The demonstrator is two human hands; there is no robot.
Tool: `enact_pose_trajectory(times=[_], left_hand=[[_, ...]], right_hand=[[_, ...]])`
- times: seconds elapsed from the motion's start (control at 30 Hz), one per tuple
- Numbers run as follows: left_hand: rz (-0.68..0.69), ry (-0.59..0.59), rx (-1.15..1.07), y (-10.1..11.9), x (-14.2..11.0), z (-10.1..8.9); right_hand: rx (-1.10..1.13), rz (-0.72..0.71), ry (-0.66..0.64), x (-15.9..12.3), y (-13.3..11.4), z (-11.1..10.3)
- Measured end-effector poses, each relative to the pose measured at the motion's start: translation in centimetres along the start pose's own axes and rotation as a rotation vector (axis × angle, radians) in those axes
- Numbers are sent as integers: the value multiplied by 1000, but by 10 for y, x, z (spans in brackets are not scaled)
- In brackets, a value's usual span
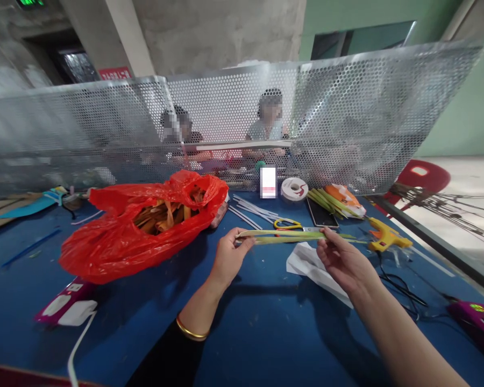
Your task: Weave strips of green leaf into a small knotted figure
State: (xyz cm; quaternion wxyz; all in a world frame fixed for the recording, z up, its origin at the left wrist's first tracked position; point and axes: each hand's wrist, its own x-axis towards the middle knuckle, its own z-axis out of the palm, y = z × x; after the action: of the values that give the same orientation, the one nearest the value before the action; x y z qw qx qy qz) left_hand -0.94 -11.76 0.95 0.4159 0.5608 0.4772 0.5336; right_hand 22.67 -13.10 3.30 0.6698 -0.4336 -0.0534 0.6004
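A blue surface [262,333] spreads before you, with a perforated metal screen [226,97] along its far side and two people [267,129] seated beyond it. Your left forearm rises from the bottom edge, slanting up and to the right, a black sleeve [161,355] pushed back behind a gold bangle [191,334]. Your left hand [230,258] is turned inward, thumb pointing right, its fingers pinching the left end of the pale green strips [282,235]. Your bare right forearm comes in from the lower right corner, reaching up and to the left. Your right hand [342,262] has its fingers pinched on the same strips, thumb and forefinger uppermost, the others curled in beneath.

Between your two hands the strips run nearly level, raised above the surface, and their thin ends stick out past your right hand toward the yellow glue gun [387,235]. In your view they cross just below the handles of the yellow scissors [287,223]. A folded white paper [306,263] lies below them, partly hidden by your right hand. Left of your left hand sits a red plastic bag [108,215], open over brown strips [165,217].
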Motion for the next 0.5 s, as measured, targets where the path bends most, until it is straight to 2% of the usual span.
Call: enact_pose_trajectory(times=[0.23,0.5], left_hand=[[-113,71,-148,11,3,-6],[-151,158,-325,9,3,-2]], right_hand=[[7,-52,-8,0,-2,0],[16,-63,-41,-2,4,2]])
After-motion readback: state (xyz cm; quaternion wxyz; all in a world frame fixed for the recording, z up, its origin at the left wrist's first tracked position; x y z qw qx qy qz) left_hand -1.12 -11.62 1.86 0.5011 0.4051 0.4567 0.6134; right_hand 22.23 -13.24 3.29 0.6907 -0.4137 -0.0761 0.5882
